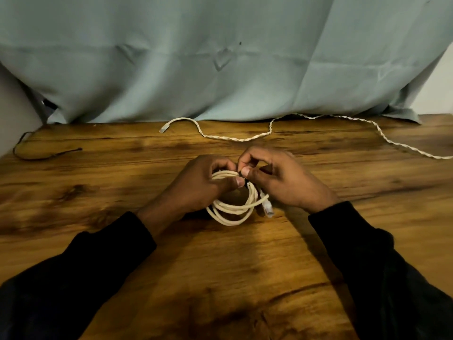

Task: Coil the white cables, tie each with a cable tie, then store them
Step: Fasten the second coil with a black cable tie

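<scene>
Black sleeves [382, 261], left hand [198, 185] gripping coiled white cable [232, 209], right hand [286, 180] fingers pinching cable tie [242, 178]

White coiled cable [230, 207] held mid-table; second white cable [269, 128] sprawls uncoiled behind.

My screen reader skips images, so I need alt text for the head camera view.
Two hands, left hand and right hand, hold a coiled white cable on a wooden table, pinching something small and dark at its top. A second white cable lies uncoiled along the far edge, a thin black tie lies far left, and grey-green cloth hangs behind.
</scene>
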